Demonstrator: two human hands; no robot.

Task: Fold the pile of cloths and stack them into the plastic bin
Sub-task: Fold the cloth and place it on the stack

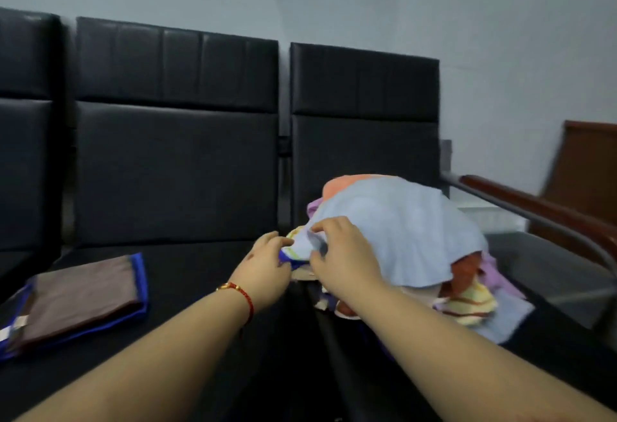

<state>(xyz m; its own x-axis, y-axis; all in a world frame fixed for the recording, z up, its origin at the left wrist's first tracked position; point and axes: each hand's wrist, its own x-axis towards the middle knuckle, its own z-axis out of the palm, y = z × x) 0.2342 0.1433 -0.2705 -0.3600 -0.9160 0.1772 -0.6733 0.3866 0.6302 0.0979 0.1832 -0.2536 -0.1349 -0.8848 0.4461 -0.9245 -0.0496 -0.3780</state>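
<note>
A heap of mixed cloths [467,298] lies on the right black seat, topped by a light blue cloth [400,228]. My right hand [340,254] pinches the left edge of the light blue cloth. My left hand [267,264], with a red bracelet at the wrist, grips a blue-edged cloth corner [287,256] at the heap's left side, touching my right hand. A folded brown cloth with a blue border [80,298] lies flat on the middle seat at the left. No plastic bin is in view.
A row of black padded seats [177,171] with tall backrests stands against a pale wall. A metal and wood armrest [534,211] curves at the right of the heap. A brown wooden piece of furniture [587,167] stands at the far right.
</note>
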